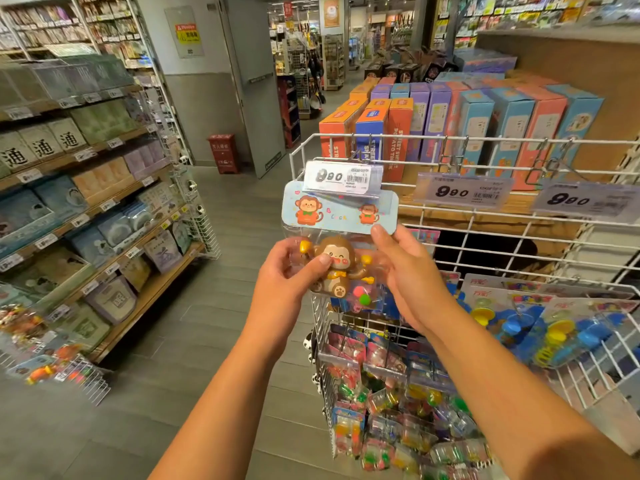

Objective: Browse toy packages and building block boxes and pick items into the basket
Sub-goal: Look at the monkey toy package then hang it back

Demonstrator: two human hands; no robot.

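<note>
Both hands, the left hand (pixel 291 271) and the right hand (pixel 407 278), hold the monkey toy package (pixel 341 244) against the white wire rack (pixel 485 216). A price tag (pixel 343 176) crowds it above, hanging toy packs (pixel 381 393) below. The aisle floor (pixel 194 341) at left lies open.

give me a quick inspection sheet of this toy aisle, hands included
surface: white wire rack with hooks, grey tile floor below
job's things: monkey toy package held up in front of the rack; building block boxes standing in a row behind the rack; no basket in view
clutter: price tags reading 990; bagged small toys hanging lower on the rack
grippers: left hand grips the package's lower left, thumb on the monkey; right hand holds its right edge
cables: nothing seen
surroundings: shelves of boxed goods on the left; red fire box by the grey wall
</note>
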